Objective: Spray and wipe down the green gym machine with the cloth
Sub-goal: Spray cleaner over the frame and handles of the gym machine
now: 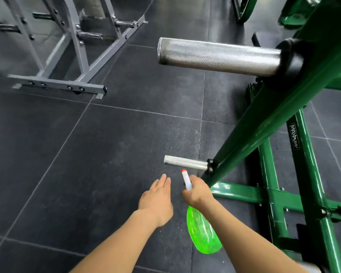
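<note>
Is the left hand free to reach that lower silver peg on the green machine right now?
Probably yes. The left hand is open, holds nothing and hovers just short of the lower silver peg, with only bare floor between. The right hand grips the spray bottle beside it.

Two hands reach forward over the floor [87,154]. The right hand [197,191] holds a spray bottle [202,233], just right of the left hand [156,196]. The machine [274,119] stands to the right, one peg [185,162] just beyond the bottle, a second peg [217,56] above. A rack [67,56] stands far left, well apart.
</note>
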Motion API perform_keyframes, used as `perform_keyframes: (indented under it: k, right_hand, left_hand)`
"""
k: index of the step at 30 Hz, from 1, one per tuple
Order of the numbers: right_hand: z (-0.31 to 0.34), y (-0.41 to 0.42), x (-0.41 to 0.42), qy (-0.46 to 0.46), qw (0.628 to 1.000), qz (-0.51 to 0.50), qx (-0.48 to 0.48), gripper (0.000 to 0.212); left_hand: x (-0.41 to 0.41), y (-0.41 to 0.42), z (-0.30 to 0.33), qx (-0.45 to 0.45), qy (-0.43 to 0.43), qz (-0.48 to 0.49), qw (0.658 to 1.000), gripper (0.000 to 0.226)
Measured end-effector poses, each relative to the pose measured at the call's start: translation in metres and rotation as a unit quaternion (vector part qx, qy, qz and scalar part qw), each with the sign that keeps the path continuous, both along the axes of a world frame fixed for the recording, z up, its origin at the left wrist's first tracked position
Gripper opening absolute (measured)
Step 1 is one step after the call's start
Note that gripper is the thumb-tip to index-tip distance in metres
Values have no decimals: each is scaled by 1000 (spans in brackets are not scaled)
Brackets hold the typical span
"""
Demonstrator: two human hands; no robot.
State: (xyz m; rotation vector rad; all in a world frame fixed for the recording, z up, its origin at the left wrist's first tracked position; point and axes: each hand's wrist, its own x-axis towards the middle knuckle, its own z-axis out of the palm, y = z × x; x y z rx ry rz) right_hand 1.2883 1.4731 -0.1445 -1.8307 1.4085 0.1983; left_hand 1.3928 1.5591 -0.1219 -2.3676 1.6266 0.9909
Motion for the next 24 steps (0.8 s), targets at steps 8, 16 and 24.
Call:
perform_keyframes:
  k: [8, 16, 24]
  right_hand:
    - [40, -14, -48, 44, 992, -92, -71, 18]
    - [99, -17, -67, -27, 995, -93, -39, 15]
    - [172, -16, -78, -189, 964, -97, -162, 9]
  left_hand:
    - [-1, -28, 59, -110, -6, -47, 993, 70]
    - [-17, -58, 137, -308, -61, -196, 929, 60]
    - [-37, -109, 222, -367, -228, -203, 879, 71]
